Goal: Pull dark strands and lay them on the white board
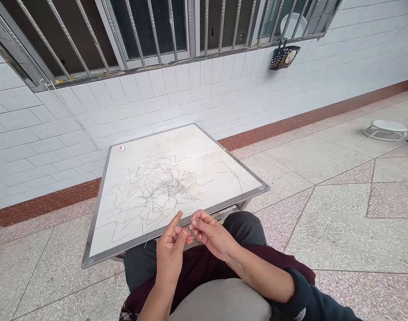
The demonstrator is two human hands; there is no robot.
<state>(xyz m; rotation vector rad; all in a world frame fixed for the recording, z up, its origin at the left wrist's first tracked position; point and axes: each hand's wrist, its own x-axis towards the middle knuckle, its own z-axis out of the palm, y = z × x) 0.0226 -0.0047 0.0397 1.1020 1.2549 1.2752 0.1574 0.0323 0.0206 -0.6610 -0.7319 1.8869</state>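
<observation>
Left: numerous loose dark strands lie tangled on the white tabletop, apparently work outstanding. Centre: left hand, thumb closed to a fingertip, pinching 1 thin strand at the table's near edge. Right hand likewise pinches it, thumb against index finger; this strand appears in progress. Far right: a few strands lie apart. No finished piece identifiable.

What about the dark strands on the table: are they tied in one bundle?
No, the dark strands lie loosely spread across the white tabletop.
</observation>
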